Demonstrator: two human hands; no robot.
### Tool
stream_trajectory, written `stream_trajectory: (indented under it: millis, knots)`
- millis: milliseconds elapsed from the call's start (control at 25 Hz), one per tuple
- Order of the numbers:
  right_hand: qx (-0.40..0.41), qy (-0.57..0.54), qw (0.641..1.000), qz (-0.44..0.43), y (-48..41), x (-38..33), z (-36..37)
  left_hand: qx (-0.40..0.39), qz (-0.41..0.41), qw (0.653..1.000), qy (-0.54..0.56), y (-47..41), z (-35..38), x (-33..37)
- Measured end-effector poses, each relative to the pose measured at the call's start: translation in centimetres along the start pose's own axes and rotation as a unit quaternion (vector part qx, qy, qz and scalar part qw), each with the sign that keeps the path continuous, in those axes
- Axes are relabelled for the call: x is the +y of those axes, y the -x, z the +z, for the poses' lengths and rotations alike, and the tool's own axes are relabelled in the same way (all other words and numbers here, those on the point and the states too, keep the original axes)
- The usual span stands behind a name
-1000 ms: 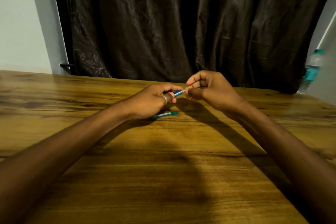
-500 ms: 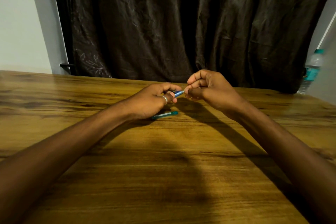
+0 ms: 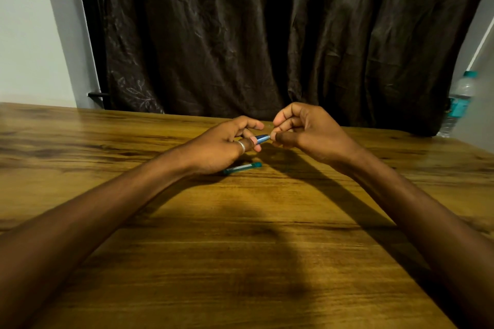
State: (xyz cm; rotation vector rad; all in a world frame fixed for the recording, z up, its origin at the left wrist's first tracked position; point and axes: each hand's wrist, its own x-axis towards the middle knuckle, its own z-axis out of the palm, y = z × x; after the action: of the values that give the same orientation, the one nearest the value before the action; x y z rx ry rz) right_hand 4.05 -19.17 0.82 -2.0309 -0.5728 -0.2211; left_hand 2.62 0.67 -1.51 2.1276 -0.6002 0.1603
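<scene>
Barely shifting from half a second ago: keeping both hands at the same spot over the far middle of the table, sitting only a touch higher with the right one than a second back.

Gripping a blue pen (image 3: 262,138) in the left hand (image 3: 222,147), curling the fingers round the barrel and hiding most of it, leaving only the glossy, tapered front end showing. Wearing a thin silver ring (image 3: 241,146) on one finger of that hand. Meeting the pointed end with the right hand (image 3: 310,131), folding the fingers in and pinching at the tip between thumb and fingertip; too small to tell exactly what is being nipped there. Holding the pen with its long axis running left to right and slightly upward, aiming the tip at the right hand.

Leaving a slim teal tube (image 3: 243,168) lying flat on the board just beside the left hand, running nearly parallel with the pen.

Working over a smooth wooden table (image 3: 240,248) with dark streaked grain, with wide surface stretching toward the near edge and out to both sides. Facing a dark, crinkled curtain (image 3: 240,35) hanging in folds just behind the far edge, flanked by a pale wall (image 3: 26,35) on the left and a clear plastic bottle (image 3: 459,99) with teal cap and label at the far right of the view, well apart from the hands.
</scene>
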Motion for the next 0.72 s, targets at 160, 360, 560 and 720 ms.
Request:
stream_trajectory:
  millis: [160,360,560,720]
  knots:
    - [-0.010,-0.029,0.999,0.014,0.09,-0.22,-0.12,-0.005,0.000,1.000,0.004,-0.04,-0.03,-0.19]
    - [-0.002,-0.006,1.000,-0.004,-0.06,0.04,-0.07,-0.006,-0.009,1.000,0.006,-0.09,-0.07,-0.11]
    - [0.002,0.006,1.000,-0.008,-0.10,0.20,-0.05,-0.003,-0.006,1.000,0.000,0.03,0.02,-0.13]
    - [-0.002,-0.003,1.000,0.013,-0.32,0.26,-0.73,0.001,-0.010,1.000,-0.006,-0.09,-0.11,-0.28]
